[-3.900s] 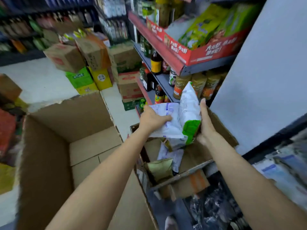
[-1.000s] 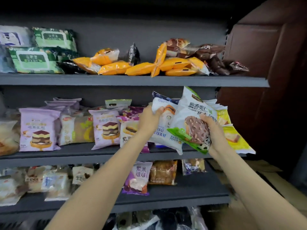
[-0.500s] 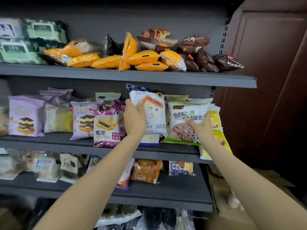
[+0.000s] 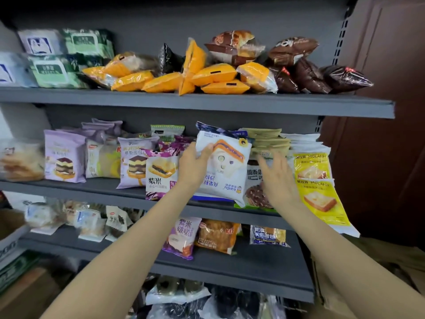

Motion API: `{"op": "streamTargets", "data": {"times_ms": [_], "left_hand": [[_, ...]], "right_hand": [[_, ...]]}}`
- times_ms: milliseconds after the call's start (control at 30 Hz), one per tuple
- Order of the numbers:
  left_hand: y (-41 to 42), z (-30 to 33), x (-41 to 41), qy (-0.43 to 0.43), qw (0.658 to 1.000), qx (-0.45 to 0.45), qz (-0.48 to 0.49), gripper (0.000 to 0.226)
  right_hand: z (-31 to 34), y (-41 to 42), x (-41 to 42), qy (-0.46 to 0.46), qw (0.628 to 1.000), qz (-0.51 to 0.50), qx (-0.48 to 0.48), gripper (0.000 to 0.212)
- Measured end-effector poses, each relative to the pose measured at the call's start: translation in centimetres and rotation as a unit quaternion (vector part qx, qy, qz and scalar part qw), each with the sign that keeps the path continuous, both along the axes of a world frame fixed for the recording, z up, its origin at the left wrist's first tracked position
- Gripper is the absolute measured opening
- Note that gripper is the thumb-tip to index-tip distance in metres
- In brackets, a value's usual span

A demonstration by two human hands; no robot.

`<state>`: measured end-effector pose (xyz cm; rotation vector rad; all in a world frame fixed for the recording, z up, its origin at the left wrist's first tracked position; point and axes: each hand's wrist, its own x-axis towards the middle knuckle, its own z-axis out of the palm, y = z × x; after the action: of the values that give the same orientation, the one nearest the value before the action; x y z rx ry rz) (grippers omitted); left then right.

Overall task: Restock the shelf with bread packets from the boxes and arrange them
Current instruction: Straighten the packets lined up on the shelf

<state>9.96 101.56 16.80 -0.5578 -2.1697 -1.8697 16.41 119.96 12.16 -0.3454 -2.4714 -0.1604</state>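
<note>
My left hand (image 4: 194, 165) grips a white bread packet (image 4: 224, 168) with a purple and orange toast picture, held upside down at the front of the middle shelf (image 4: 96, 188). My right hand (image 4: 277, 178) has its fingers spread against a green-edged packet with a chocolate bun picture (image 4: 254, 192), which stands on the middle shelf just right of the white one. Behind my right hand stand several similar packets (image 4: 266, 140) in a row. Yellow toast packets (image 4: 315, 180) lean at the shelf's right end.
The top shelf (image 4: 207, 102) holds orange, brown and green packets. Purple cake packets (image 4: 63, 156) fill the middle shelf's left. The lower shelf (image 4: 241, 270) holds a few packets. A brown panel (image 4: 377, 134) stands to the right, with cardboard (image 4: 331, 295) below it.
The view has drawn closer to the shelf. My right hand has let go of the chocolate bun packet, now standing on the shelf, and opened against it. My left hand still holds the white packet.
</note>
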Motion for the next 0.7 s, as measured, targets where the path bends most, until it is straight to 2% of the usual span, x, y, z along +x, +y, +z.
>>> {"op": "streamTargets", "data": {"times_ms": [67, 133, 167, 233, 300, 367, 467, 500, 533, 600, 633, 700], "left_hand": [[-0.7, 0.3, -0.2, 0.008, 1.000, -0.014, -0.014, 0.029], [-1.6, 0.5, -0.3, 0.015, 0.999, -0.028, -0.031, 0.025], [-2.2, 0.6, -0.5, 0.025, 0.998, -0.046, -0.041, 0.024], [-3.6, 0.7, -0.7, 0.045, 0.994, -0.082, -0.064, 0.019], [-5.8, 1.3, -0.7, 0.052, 0.992, -0.091, -0.077, 0.015], [-8.5, 2.1, -1.0, 0.062, 0.991, -0.086, -0.078, 0.012], [-13.1, 3.0, -1.4, 0.079, 0.984, -0.117, -0.111, 0.007], [-14.5, 3.2, -1.5, 0.077, 0.979, -0.142, -0.126, 0.006], [-15.9, 3.4, -1.9, 0.078, 0.973, -0.174, -0.134, 0.006], [-18.7, 3.5, -2.9, 0.098, 0.960, -0.235, -0.115, 0.021], [-20.2, 3.5, -3.6, 0.116, 0.956, -0.253, -0.091, 0.027], [-23.5, 3.1, -5.2, 0.147, 0.957, -0.248, 0.008, 0.034]], "right_hand": [[0.5, -0.7, 0.3, -0.039, 0.999, 0.010, -0.023, 0.071], [0.9, -1.4, 0.2, 0.032, 0.991, 0.054, -0.115, 0.060], [1.2, -1.9, 0.1, 0.087, 0.973, 0.099, -0.187, 0.054], [2.2, -3.5, -0.1, 0.142, 0.903, 0.210, -0.347, 0.045], [3.6, -5.6, -0.3, 0.099, 0.814, 0.294, -0.491, 0.047], [4.9, -7.8, -0.8, 0.069, 0.752, 0.332, -0.566, 0.042], [6.0, -11.1, -2.2, 0.014, 0.687, 0.365, -0.628, 0.023], [6.3, -12.4, -2.5, -0.022, 0.684, 0.369, -0.629, 0.025], [6.4, -13.8, -3.1, -0.063, 0.700, 0.374, -0.605, 0.025], [6.6, -17.6, -4.3, -0.120, 0.760, 0.371, -0.521, 0.023], [6.6, -19.6, -5.2, -0.125, 0.780, 0.363, -0.494, 0.031], [6.3, -23.9, -7.0, -0.108, 0.780, 0.355, -0.504, 0.047]]}}
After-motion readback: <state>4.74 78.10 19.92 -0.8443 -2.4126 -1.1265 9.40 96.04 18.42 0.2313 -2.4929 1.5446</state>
